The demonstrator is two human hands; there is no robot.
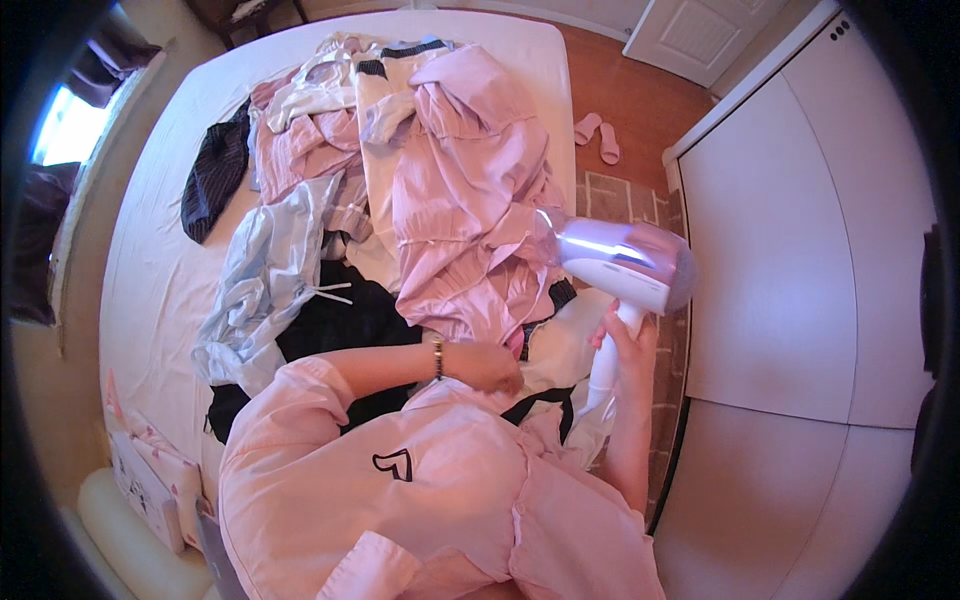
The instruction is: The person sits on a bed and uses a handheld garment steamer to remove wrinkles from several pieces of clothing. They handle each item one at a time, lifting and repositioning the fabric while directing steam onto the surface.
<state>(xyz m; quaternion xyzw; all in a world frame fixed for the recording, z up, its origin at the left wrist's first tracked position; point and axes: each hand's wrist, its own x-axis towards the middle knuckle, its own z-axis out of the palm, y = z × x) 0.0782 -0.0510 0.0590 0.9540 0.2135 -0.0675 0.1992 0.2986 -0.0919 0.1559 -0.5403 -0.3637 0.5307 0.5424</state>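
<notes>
My right hand (634, 337) is wrapped around the white handle of a purple and white hair dryer (619, 259). The dryer's clear nozzle points left, over the edge of a ruffled pink garment (469, 195) on the bed. My left hand (484, 367), with a beaded bracelet at the wrist, is curled in front of my chest by the lower end of that garment; its fingertips are mostly hidden. Just left of it lie a black garment (349, 319) and a light blue garment with white drawstrings (262, 270). Cream cloth (570, 341) lies between my hands.
More clothes, among them a dark striped piece (217, 172), lie on the white-sheeted bed (150, 247). White closet doors (772, 247) stand at the right. Pink slippers (609, 142) and a brick-patterned mat (611, 196) are on the floor. A cream cushioned seat (135, 540) is at lower left.
</notes>
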